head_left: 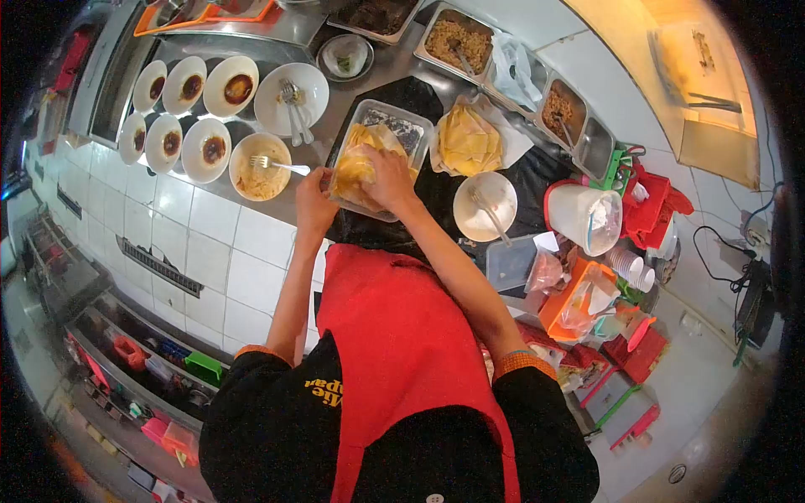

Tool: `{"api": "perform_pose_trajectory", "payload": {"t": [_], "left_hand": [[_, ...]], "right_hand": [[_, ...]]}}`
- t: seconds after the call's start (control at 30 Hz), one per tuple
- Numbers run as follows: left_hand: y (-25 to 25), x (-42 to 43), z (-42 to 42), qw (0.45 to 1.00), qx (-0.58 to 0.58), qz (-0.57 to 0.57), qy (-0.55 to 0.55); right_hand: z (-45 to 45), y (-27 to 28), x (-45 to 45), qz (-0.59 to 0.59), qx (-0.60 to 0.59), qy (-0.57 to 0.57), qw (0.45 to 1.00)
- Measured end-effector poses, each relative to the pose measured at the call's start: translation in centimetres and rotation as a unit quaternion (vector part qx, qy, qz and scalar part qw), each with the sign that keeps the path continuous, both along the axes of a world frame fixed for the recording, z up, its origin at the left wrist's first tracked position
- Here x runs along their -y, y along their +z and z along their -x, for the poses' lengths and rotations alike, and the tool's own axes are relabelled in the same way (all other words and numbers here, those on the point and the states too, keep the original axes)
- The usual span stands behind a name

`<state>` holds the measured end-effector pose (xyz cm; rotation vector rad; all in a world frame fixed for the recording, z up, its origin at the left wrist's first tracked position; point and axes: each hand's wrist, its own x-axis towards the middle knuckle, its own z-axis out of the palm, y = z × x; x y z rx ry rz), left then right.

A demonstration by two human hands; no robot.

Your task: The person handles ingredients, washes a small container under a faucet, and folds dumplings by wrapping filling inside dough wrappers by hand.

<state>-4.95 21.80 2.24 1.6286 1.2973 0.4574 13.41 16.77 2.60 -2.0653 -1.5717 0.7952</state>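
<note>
A clear rectangular plastic container (426,134) stands in front of me with yellow wonton wrappers (352,168) in it. My left hand (315,201) grips the container's near left side. Inside it, my right hand (387,178) has its fingers closed on the wrappers; the fingertips are partly hidden. Just right of the container, a stack of similar yellow wrappers (471,144) lies on white paper. Close to my right forearm is a white bowl (471,220) with a fork in it. A bowl with food residue and a fork (258,178) sits left of my left hand.
Several white bowls with dark sauce (206,151) line the counter at left, beside a bowl of cutlery (306,92). Metal trays of minced topping (457,42) run along the back right. A white tub (579,216) and an orange basket (570,306) stand at right.
</note>
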Motion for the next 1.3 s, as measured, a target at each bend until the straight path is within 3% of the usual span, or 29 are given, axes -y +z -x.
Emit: {"api": "perform_pose_trajectory", "payload": {"t": [0.1, 0.17, 0.3, 0.37, 0.43, 0.53, 0.63, 0.77, 0.83, 0.9, 0.97, 1.03, 1.13, 1.17, 1.23, 1.27, 1.3], "left_hand": [[0.9, 0.0, -0.2, 1.000, -0.019, 0.005, -0.001], [1.8, 0.3, -0.6, 0.999, 0.022, 0.032, 0.021], [2.3, 0.5, -0.9, 0.998, 0.009, 0.052, 0.023], [2.2, 0.5, -0.8, 0.999, -0.009, 0.027, 0.024], [2.2, 0.4, -0.9, 0.999, 0.001, 0.041, 0.026], [1.4, 0.6, -0.6, 0.997, 0.023, 0.056, 0.044], [0.9, 0.5, -0.5, 0.996, 0.031, 0.060, 0.058], [2.8, 0.4, -1.1, 0.999, 0.012, 0.033, 0.032], [2.7, 0.4, -1.1, 0.999, 0.021, 0.041, 0.027], [2.3, 0.3, -0.8, 0.998, 0.024, 0.046, 0.034], [1.1, 0.4, -0.4, 0.995, 0.057, 0.063, 0.051], [0.7, 0.3, -0.1, 1.000, 0.002, -0.002, 0.021], [2.0, 0.2, -0.4, 0.998, 0.010, 0.038, 0.044], [2.4, 0.2, -0.6, 0.999, 0.001, 0.028, 0.039], [2.4, 0.3, -0.9, 0.999, -0.006, 0.022, 0.027], [2.0, 0.3, -0.8, 0.999, -0.005, 0.020, 0.029], [1.6, 0.3, -0.6, 0.999, -0.005, 0.018, 0.033]], "right_hand": [[-0.3, 0.2, 0.1, 0.041, 0.004, 0.016, 0.999], [-1.1, -1.0, 0.7, -0.036, -0.070, -0.015, 0.997], [-2.9, -0.3, 1.3, -0.015, -0.123, -0.054, 0.991], [-4.2, 0.0, 1.9, 0.012, -0.227, -0.072, 0.971], [-6.4, 5.1, 2.2, 0.045, -0.245, -0.059, 0.967], [-10.0, 9.4, 3.3, 0.044, -0.344, -0.143, 0.927], [-15.3, 9.8, 4.5, 0.022, -0.376, -0.176, 0.909], [-21.7, 7.9, 3.7, 0.027, -0.300, -0.164, 0.939], [-23.8, 4.4, 3.3, 0.078, -0.145, -0.140, 0.976], [-23.7, 3.4, 2.9, 0.035, -0.109, -0.110, 0.987], [-21.5, 4.9, 2.6, -0.110, 0.223, -0.116, 0.962], [-18.0, 5.5, 2.3, -0.147, 0.221, -0.159, 0.951], [-11.6, 6.4, 0.7, -0.057, -0.144, -0.118, 0.981], [-9.0, 6.0, 0.2, 0.007, -0.282, -0.075, 0.957], [-5.7, 2.1, 0.1, -0.073, -0.056, 0.079, 0.993], [-4.8, 0.8, -0.5, -0.072, -0.055, 0.076, 0.993], [-4.1, -0.2, -1.3, -0.050, -0.044, -0.012, 0.998]]}}
